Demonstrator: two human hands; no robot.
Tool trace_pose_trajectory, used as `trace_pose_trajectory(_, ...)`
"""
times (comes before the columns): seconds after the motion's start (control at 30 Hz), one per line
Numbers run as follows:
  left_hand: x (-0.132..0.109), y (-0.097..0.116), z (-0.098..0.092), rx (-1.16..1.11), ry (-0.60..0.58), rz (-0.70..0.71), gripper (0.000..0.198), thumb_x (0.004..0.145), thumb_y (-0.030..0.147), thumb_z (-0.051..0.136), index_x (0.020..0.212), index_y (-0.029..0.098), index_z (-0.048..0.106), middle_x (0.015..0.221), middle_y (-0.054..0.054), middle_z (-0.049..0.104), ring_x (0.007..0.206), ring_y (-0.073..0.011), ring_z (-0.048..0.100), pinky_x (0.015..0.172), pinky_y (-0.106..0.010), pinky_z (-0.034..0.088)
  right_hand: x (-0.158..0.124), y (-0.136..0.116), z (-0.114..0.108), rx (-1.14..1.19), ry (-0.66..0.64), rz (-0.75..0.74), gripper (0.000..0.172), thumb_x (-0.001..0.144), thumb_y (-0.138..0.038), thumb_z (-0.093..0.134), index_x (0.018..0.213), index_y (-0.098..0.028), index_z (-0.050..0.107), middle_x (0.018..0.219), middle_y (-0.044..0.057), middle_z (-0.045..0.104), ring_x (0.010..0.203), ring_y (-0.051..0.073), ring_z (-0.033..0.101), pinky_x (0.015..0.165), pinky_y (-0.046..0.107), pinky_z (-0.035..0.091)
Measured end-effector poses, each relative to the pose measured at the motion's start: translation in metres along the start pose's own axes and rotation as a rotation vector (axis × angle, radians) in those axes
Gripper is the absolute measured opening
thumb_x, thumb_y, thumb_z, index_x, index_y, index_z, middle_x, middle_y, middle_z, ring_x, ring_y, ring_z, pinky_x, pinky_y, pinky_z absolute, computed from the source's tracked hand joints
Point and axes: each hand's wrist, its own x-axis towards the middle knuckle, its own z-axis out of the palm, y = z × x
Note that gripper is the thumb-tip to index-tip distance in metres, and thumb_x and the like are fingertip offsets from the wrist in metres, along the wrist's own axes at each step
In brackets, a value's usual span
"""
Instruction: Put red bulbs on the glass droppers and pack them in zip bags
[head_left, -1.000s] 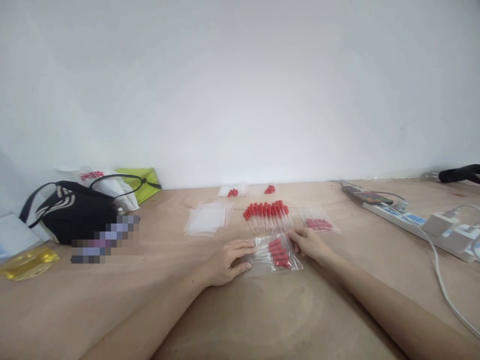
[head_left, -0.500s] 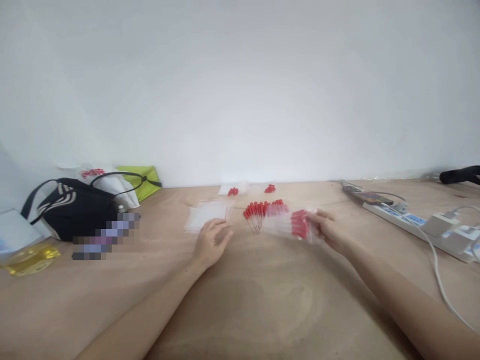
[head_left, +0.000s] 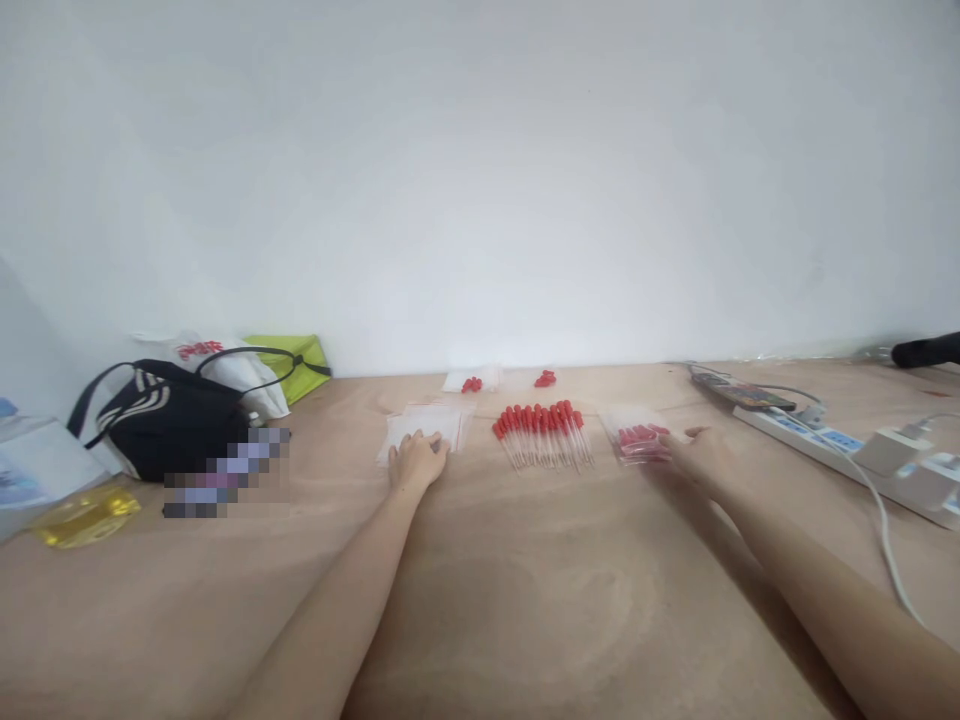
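Reaching forward with both arms, you have your left hand [head_left: 417, 460] lying palm down on the near edge of the stack of empty clear bags [head_left: 431, 420], its fingers [head_left: 427, 440] stretched out flat and slightly spread, gripping nothing. Your right hand [head_left: 701, 455] lies on the table [head_left: 540, 600] at the right edge of the filled bag [head_left: 639, 442], a clear pouch packed with red-capped droppers; the fingertips touch that edge, the fingers lie loosely together and flat, and the thumb [head_left: 699, 432] sticks up apart from them. You pinch nothing there that can be seen. The filled bag lies flat on the wood, just right of the row of loose droppers [head_left: 544, 435], which sits between your two hands with the red caps toward the wall [head_left: 480, 200] and the glass tips toward you. Farther back, close to the wall, sit two small clusters of red caps [head_left: 471, 384], one on a clear sheet [head_left: 456, 378] and the other to its right. Off to your left stand a black handbag [head_left: 161, 425], a white carrier bag [head_left: 214, 362] and a green bag [head_left: 296, 358] behind it, and a yellow packet [head_left: 86, 510] nearer you. To your right a power strip [head_left: 821, 438] runs along the table with a white cable [head_left: 877, 530] trailing toward you, and a phone [head_left: 739, 396] lies beyond its far end
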Motion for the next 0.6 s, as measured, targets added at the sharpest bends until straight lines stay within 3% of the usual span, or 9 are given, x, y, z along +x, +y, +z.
trace_pose_trajectory(0.1,-0.002,-0.001,-0.001,0.025,0.02,-0.002,0.032,0.083,0.033,0.036,0.091,0.025,0.065,0.109,-0.008,0.059,0.102,-0.0276,0.05,0.084,-0.045,0.032,-0.01,-0.014,-0.009,-0.258,0.117,0.005,0.056,0.069,-0.041,0.05,0.112,-0.006,0.04,0.074,0.017,0.06,0.072,0.031,0.058,0.056,0.036,0.038)
trace_pose_trajectory(0.2,-0.003,-0.001,-0.002,0.062,0.058,0.001,0.03,0.082,0.031,0.038,0.081,0.022,0.067,0.095,-0.009,0.065,0.092,-0.0264,0.055,0.086,-0.045,0.028,-0.025,-0.028,-0.01,-0.317,0.142,-0.122,0.047,0.075,-0.039,0.043,0.113,-0.012,0.039,0.069,0.009,0.06,0.069,0.026,0.057,0.056,0.031,0.034)
trace_pose_trajectory(0.3,-0.001,0.0,-0.003,0.102,0.104,0.051,0.029,0.081,0.028,0.04,0.074,0.018,0.066,0.083,-0.01,0.066,0.088,-0.0261,0.056,0.088,-0.043,0.025,-0.038,-0.037,0.001,-0.261,0.07,-0.288,0.031,0.076,-0.034,0.041,0.102,-0.017,0.047,0.071,0.004,0.059,0.068,0.02,0.056,0.056,0.027,0.032)
trace_pose_trajectory(0.43,0.0,0.01,-0.014,0.115,0.153,0.153,0.028,0.082,0.023,0.038,0.077,0.014,0.064,0.089,-0.013,0.064,0.089,-0.027,0.055,0.086,-0.042,0.025,-0.044,-0.055,0.025,-0.175,-0.081,-0.448,0.02,0.075,-0.028,0.042,0.088,-0.017,0.053,0.077,0.004,0.059,0.069,0.016,0.054,0.059,0.024,0.034)
trace_pose_trajectory(0.6,-0.032,0.041,-0.036,0.079,0.177,0.342,0.027,0.085,0.023,0.035,0.079,0.016,0.061,0.09,-0.011,0.062,0.09,-0.0261,0.052,0.084,-0.04,0.028,-0.037,-0.09,0.054,-0.13,-0.249,-0.308,0.03,0.071,-0.029,0.048,0.097,-0.014,0.048,0.081,0.008,0.061,0.074,0.018,0.056,0.06,0.024,0.037)
